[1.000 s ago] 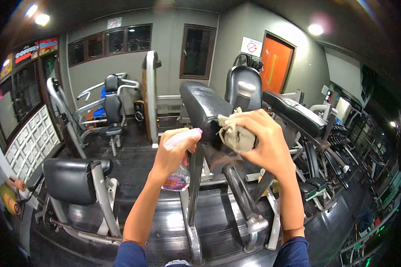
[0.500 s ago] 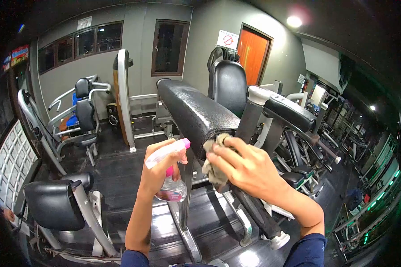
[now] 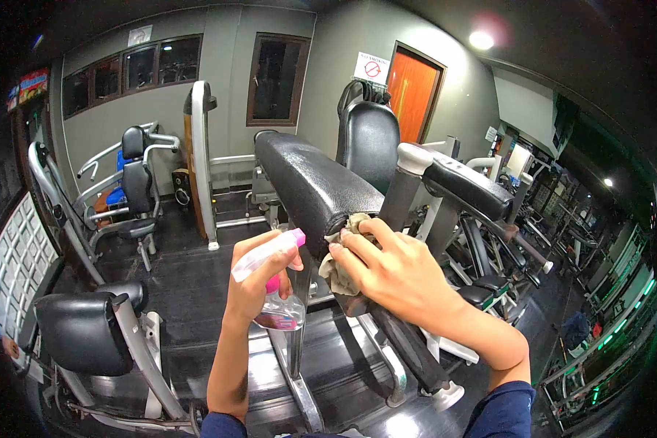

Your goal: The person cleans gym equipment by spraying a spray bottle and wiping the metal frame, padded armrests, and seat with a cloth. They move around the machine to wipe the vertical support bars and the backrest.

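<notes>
My left hand (image 3: 259,281) is wrapped round a clear spray bottle (image 3: 282,312) with a pink and white spray head, held upright. In my right hand (image 3: 398,274) is a crumpled greyish-beige cloth (image 3: 337,271), pressed against the near end of a long black padded bench (image 3: 317,179). The fingers are bent over the cloth and hide part of it. The bottle is just left of the pad's near end, apart from the cloth.
Behind the pad stands a black backrest (image 3: 369,142). Another padded machine (image 3: 467,188) is at the right. A black seat (image 3: 84,333) is at the lower left, and a silver machine (image 3: 137,186) stands by the far wall. A metal leg (image 3: 409,347) slants below my right hand.
My right hand and the cloth have shifted slightly left and down in view, along with the pad's end. Both hands keep their hold.
</notes>
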A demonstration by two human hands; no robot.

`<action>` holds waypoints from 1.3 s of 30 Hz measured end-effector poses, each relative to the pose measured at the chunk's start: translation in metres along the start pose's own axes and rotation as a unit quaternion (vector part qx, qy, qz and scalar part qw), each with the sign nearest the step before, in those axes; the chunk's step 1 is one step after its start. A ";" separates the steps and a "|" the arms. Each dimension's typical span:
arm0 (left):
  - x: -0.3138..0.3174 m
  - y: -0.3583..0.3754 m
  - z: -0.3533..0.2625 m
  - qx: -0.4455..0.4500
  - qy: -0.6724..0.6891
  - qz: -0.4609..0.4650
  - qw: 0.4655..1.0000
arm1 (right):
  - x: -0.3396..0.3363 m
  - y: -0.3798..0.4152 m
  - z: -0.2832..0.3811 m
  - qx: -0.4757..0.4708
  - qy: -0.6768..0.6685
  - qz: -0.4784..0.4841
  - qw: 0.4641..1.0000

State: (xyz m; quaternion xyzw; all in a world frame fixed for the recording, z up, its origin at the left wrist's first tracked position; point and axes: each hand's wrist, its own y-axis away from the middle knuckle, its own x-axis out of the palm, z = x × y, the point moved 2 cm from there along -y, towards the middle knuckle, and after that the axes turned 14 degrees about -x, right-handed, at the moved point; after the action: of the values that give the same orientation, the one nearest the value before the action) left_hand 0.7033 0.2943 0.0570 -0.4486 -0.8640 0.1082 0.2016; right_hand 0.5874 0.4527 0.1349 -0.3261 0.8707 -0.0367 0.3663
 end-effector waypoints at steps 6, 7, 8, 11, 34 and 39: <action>-0.002 0.001 0.008 0.008 0.004 0.029 1.000 | 0.004 0.008 0.007 -0.110 0.008 0.054 0.992; -0.001 0.003 0.009 0.005 0.007 0.030 1.000 | 0.002 0.008 0.007 -0.109 0.006 0.057 0.992; 0.000 0.004 0.009 0.004 0.000 0.027 1.000 | -0.001 0.008 0.006 -0.117 0.009 0.066 0.991; 0.003 0.008 0.010 -0.002 -0.010 0.030 1.000 | -0.003 0.008 0.005 -0.123 0.011 0.079 0.989; 0.032 0.030 0.005 0.033 -0.117 0.035 0.992 | 0.073 0.122 -0.057 0.094 -0.195 -0.266 0.939; 0.056 0.032 0.003 0.021 -0.128 0.017 0.991 | 0.064 0.085 -0.054 0.137 -0.192 -0.348 0.907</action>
State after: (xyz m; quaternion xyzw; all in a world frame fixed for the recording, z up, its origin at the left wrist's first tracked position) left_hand 0.6967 0.3581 0.0566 -0.4414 -0.8725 0.1860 0.0965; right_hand 0.4723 0.4717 0.1092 -0.5559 0.6009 -0.2180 0.5314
